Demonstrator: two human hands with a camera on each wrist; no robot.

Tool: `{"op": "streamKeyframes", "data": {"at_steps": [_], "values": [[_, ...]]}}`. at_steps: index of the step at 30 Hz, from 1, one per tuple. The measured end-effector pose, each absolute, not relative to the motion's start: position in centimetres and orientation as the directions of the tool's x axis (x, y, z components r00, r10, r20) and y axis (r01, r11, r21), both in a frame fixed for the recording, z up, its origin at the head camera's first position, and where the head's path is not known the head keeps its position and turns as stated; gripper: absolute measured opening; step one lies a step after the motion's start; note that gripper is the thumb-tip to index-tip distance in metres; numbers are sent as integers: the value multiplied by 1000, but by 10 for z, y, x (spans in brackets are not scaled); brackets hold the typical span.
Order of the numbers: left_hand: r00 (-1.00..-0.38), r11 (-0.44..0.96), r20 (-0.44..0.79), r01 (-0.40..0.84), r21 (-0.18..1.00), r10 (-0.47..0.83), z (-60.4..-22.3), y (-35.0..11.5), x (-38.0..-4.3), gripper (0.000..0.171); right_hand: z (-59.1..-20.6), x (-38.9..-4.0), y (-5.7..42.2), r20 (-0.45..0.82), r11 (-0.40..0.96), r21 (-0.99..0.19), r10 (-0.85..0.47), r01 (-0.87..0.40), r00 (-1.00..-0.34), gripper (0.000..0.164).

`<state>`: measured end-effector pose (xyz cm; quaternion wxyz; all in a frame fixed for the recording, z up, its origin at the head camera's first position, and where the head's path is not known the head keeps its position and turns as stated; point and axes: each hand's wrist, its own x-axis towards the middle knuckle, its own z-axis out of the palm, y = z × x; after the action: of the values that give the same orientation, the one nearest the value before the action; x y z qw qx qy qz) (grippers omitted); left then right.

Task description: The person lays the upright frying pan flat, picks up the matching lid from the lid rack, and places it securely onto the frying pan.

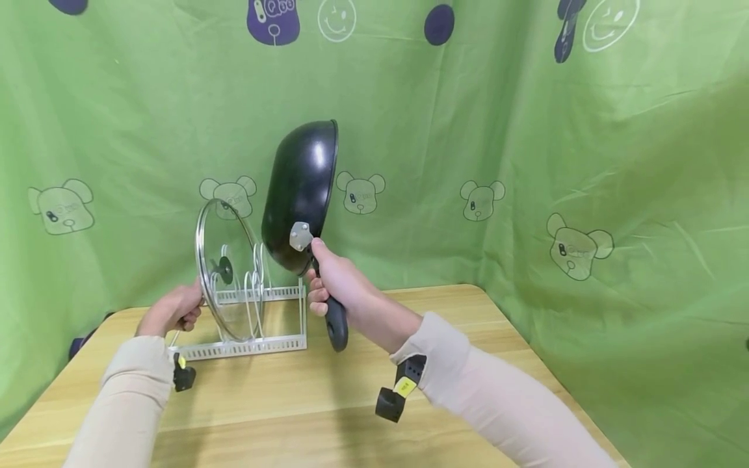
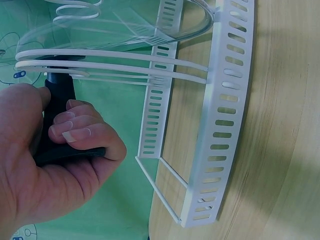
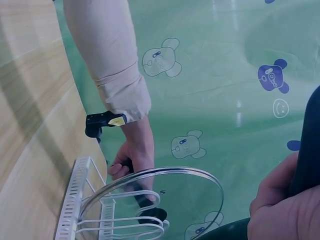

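My left hand (image 1: 174, 308) grips the black handle (image 2: 59, 107) of a glass lid (image 1: 200, 250) with a metal rim. The lid stands on edge among the wires of a white dish rack (image 1: 240, 350); its black handle base (image 3: 154, 215) shows through the glass. My right hand (image 1: 346, 281) holds a black wok (image 1: 301, 185) by its dark handle (image 1: 336, 324), thumb near the silver bracket (image 1: 301, 236). The wok is raised on its side, bottom to the left, over the rack's right end. In the right wrist view only part of the right hand (image 3: 287, 215) shows.
The rack stands on a light wooden table (image 1: 281, 403), toward its far left side. Green printed cloth (image 1: 409, 97) hangs behind and to the right. A black wrist camera is strapped to each forearm. Dark objects (image 1: 78, 343) show past the table's left edge.
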<state>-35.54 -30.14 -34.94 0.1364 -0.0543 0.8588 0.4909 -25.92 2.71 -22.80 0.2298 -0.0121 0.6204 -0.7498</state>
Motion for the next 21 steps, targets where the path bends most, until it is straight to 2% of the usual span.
{"op": "streamKeyframes", "data": {"at_steps": [10,21], "values": [[-957,509,-289,-232,829,34,-351,-300,-355,64,-214,-262,37,-268,-170,-924,-354,343,-896,53],[-955,492,-290,-227,841,57,-349,-302,-355,60,-211,-265,54,-252,-136,-941,-327,310,-911,52]]}}
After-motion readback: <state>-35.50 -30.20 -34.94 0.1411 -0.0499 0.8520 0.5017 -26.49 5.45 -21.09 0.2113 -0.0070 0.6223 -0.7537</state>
